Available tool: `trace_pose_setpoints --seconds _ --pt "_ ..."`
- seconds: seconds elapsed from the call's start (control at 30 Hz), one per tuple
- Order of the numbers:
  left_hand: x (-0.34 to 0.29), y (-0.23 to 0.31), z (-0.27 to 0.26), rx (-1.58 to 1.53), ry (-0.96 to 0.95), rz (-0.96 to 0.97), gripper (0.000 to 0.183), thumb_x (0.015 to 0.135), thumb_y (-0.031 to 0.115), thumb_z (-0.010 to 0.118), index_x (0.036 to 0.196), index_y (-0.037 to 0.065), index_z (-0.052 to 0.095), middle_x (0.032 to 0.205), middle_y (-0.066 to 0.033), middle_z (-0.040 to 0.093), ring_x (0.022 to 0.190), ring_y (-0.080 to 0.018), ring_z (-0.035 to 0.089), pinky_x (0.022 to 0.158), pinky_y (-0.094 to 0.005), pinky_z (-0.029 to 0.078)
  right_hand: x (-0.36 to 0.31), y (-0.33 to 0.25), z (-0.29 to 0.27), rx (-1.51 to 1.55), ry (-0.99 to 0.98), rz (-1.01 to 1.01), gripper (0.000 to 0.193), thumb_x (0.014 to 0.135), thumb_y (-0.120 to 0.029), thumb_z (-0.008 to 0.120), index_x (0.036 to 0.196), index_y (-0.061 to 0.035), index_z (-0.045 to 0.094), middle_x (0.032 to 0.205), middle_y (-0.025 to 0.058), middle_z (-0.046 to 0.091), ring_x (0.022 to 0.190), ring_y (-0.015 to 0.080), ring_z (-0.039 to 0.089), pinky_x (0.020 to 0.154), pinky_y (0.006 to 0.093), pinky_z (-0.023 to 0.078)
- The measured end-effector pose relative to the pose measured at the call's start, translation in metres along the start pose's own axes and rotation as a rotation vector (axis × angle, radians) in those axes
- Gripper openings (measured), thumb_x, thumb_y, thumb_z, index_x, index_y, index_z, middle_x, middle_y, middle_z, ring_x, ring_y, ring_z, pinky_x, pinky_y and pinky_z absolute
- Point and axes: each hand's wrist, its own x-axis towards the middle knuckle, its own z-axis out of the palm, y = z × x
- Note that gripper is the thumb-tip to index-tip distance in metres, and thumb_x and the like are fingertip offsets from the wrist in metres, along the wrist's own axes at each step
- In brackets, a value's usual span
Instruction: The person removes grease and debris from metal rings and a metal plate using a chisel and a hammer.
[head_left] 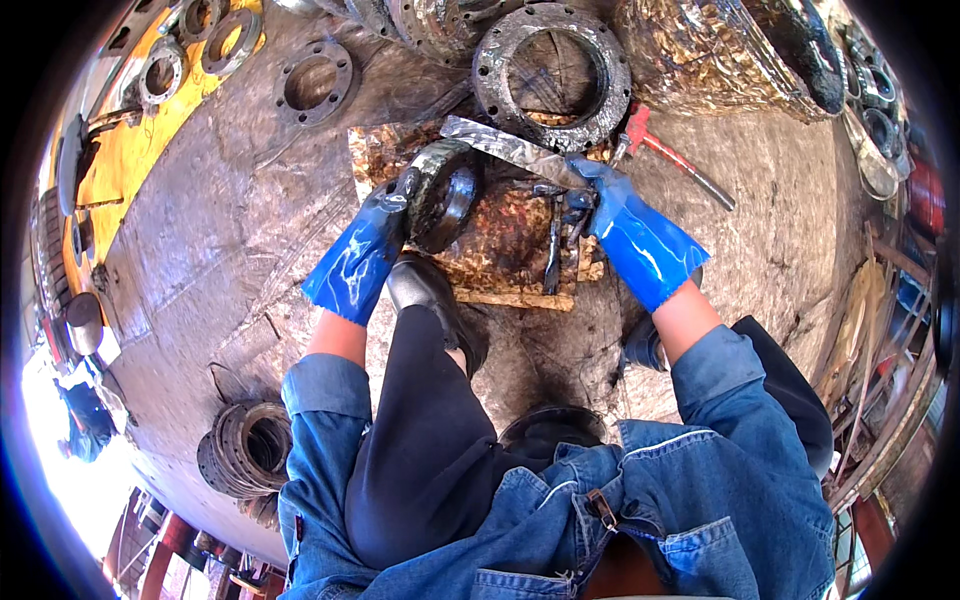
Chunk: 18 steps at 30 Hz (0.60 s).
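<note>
My left hand (375, 230), in a blue rubber glove with dark, greasy fingers, is closed on the rim of a thick, dark, shiny metal ring (462, 200). The ring stands tilted on edge over a stained, rust-brown board (505, 245). In the matching glove, my right hand (630, 220) grips one end of a flat grey metal strip (515, 150). The strip slants up and left, and its far end reaches above the ring. Whether strip and ring touch, I cannot tell. A narrow dark bar (553, 250) lies on the board below my right hand.
Beyond the strip lies a large bolt-holed flange (493, 85), with a red hammer (685, 168) to its right. A smaller flange (290, 90) is at the far left. Stacked rings (225, 455) stand near left. A large wrapped cylinder (710, 60) lies at the far right.
</note>
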Motion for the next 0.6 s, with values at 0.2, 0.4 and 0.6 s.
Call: trace_pose_setpoints --seconds 0.2,0.4,0.6 --pt "0.015 -0.004 -0.015 -0.039 -0.039 0.021 0.039 0.093 0.024 0.059 0.125 0.002 0.053 0.121 -0.0127 0.059 0.105 -0.0232 0.059 0.085 -0.0375 0.052 -0.034 -0.005 0.044 -0.033 0.094 -0.049 0.030 0.086 -0.019 0.057 0.113 -0.0061 0.062 0.065 0.0018 0.055 0.045 0.0119 0.042 0.044 0.0310 0.036" --pt "0.015 0.002 -0.017 -0.026 -0.024 0.041 0.039 0.092 0.025 0.059 0.124 0.002 0.053 0.120 -0.0127 0.059 0.104 -0.0231 0.059 0.085 -0.0374 0.052 -0.048 -0.001 0.053 -0.171 -0.059 -0.128 0.032 0.086 -0.020 0.061 0.113 -0.0048 0.063 0.073 0.0035 0.061 0.048 0.0096 0.042 0.045 0.0277 0.035" --pt "0.016 0.001 -0.018 -0.026 -0.011 0.054 0.039 0.092 0.025 0.060 0.123 0.002 0.054 0.119 -0.0126 0.060 0.102 -0.0229 0.059 0.084 -0.0373 0.052 -0.064 0.004 0.072 -0.414 -0.132 -0.255 0.031 0.088 -0.022 0.060 0.112 -0.0040 0.063 0.076 0.0046 0.064 0.053 0.0109 0.047 0.049 0.0284 0.038"
